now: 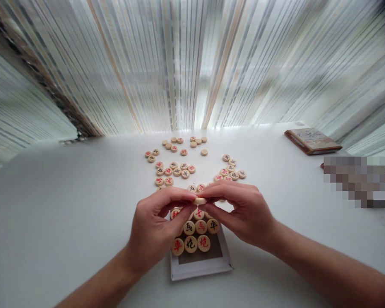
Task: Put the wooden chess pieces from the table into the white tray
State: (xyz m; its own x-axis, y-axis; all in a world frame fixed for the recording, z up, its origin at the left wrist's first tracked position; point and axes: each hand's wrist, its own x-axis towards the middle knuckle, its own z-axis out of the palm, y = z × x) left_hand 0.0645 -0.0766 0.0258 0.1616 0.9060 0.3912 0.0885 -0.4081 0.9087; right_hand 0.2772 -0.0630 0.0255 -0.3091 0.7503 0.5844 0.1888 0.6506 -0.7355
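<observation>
Between the fingertips of my left hand (162, 218) and my right hand (240, 209) is one round wooden xiangqi piece (199, 200), seen nearly edge-on. Both hands pinch it from opposite sides, above a shallow white box (205, 269) with a grey-brown bottom. In the box lie rows of xiangqi pieces with red or black characters face up. The nearest row has a red piece (177, 247), a black piece (190, 244) and another red piece (204, 243). My hands hide part of the box's far end and some pieces there.
More xiangqi pieces lie scattered across the white table (83, 214) beyond my hands, some with plain sides up. A flat boxed item (312, 140) rests at the far right, near a pixelated area. A striped curtain (186, 64) hangs behind the table.
</observation>
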